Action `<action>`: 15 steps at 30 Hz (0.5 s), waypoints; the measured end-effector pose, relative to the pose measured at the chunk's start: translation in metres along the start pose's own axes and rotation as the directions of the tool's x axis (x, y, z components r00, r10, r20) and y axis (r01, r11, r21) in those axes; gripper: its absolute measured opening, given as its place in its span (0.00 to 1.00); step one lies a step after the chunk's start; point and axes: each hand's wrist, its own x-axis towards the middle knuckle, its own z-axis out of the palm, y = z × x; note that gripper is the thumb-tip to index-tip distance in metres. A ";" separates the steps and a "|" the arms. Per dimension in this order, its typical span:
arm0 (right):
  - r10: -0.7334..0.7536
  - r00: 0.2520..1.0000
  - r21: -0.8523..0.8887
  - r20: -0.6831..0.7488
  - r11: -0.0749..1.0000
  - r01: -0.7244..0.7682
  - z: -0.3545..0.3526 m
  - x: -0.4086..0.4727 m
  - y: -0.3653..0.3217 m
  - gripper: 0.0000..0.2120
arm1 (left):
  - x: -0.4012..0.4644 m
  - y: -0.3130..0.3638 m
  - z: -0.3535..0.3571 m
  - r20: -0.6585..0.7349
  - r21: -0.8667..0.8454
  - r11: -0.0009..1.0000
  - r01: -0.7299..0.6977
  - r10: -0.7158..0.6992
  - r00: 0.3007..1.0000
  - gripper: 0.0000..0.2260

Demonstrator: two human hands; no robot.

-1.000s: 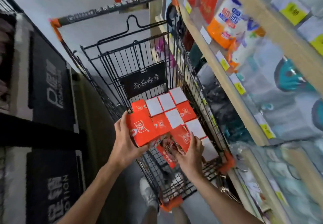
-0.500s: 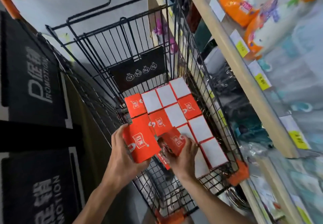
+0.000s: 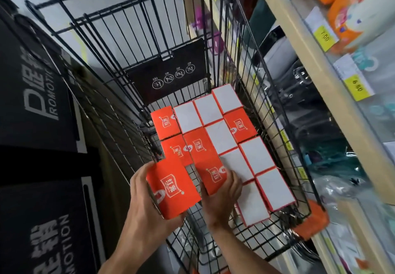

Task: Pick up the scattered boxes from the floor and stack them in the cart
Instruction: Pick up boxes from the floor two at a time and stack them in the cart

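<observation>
Right hand (image 3: 222, 190) presses a grasped orange cardboard box (image 3: 211, 175) into the black wire cart's (image 3: 277, 250) near-left gap; left hand (image 3: 147, 205), gripping another box (image 3: 173, 188), probably follows.

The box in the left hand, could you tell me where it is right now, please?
In the head view it is lower centre-left: the red box is gripped by the left hand over the cart's near-left corner, beside the right hand.
</observation>
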 end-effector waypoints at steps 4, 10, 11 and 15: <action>-0.040 0.999 -0.083 -0.028 0.996 0.038 0.018 0.008 0.020 0.43 | 0.000 -0.005 0.008 0.003 0.005 1.000 0.001 -0.001 1.000 0.55; -0.242 0.969 -0.164 -0.046 0.959 0.232 0.025 0.017 0.033 0.46 | 0.005 -0.009 0.016 0.023 0.079 0.997 -0.024 0.023 0.999 0.54; -0.231 0.973 -0.173 -0.023 0.959 0.224 0.024 0.018 0.033 0.50 | 0.006 -0.007 0.018 0.024 0.082 0.996 -0.015 0.013 1.000 0.54; -0.234 0.966 -0.114 0.113 0.962 0.246 0.008 0.018 0.028 0.60 | 0.017 -0.007 0.030 0.005 0.059 0.998 0.035 -0.036 0.999 0.53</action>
